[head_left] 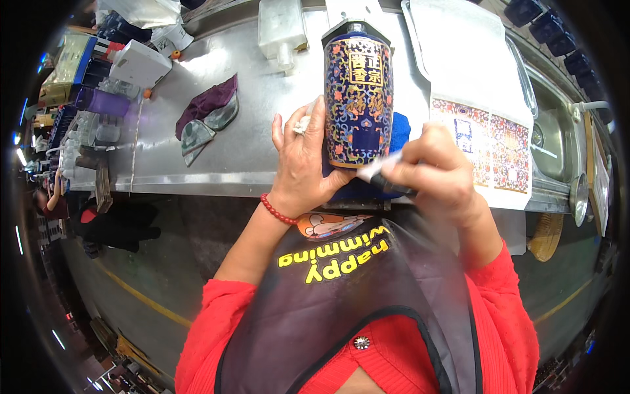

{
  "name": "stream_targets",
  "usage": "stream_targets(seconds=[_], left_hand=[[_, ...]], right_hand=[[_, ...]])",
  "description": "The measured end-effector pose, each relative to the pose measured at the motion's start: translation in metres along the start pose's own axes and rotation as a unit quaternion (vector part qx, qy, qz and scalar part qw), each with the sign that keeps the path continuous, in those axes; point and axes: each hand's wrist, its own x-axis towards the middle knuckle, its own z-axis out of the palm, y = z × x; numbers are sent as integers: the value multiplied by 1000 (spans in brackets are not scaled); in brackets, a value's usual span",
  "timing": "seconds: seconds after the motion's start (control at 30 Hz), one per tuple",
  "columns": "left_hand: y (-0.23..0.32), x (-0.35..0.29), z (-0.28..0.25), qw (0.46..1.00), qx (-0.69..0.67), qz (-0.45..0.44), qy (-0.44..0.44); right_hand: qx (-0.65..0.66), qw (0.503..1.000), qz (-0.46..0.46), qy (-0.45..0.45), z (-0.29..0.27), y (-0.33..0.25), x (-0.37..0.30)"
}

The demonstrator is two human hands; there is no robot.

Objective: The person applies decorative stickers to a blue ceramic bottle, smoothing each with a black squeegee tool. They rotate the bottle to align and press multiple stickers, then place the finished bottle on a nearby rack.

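Observation:
A dark blue bottle [358,105] with a colourful floral pattern and gold panels lies on a blue cloth [399,133], its neck pointing away from me. My left hand [300,154] wraps the bottle's left side and lower end; something whitish is wound round one finger. At the bottle's near right corner, my right hand [436,167] is closed on a small flat tool [379,172] with a pale edge and a dark part. Motion smears this hand and the tool, so I cannot tell the tool's exact kind or whether it touches the bottle.
Right of the bottle, printed sheets [482,144] with matching floral patterns overhang the metal table [243,154]. A purple and grey cloth [209,115] lies to the left. Clear plastic container [282,29] stands behind; a sink [553,141] is at far right.

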Motion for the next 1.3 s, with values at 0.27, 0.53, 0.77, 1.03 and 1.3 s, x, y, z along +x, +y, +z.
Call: stream_targets(seconds=[0.27, 0.53, 0.77, 1.03, 1.3], left_hand=[[8, 3, -1, 999, 28, -3, 31], [3, 0, 5, 999, 13, 0, 36], [-1, -2, 4, 1000, 4, -3, 8], [2, -1, 3, 999, 22, 4, 25], [-2, 0, 3, 1000, -12, 1, 8]], right_hand=[[-3, 1000, -1, 10, 5, 8, -11], [-20, 999, -19, -31, 11, 5, -25], [-17, 1000, -9, 2, 7, 6, -22], [30, 999, -21, 6, 9, 2, -16], [-2, 1000, -7, -20, 12, 9, -21]])
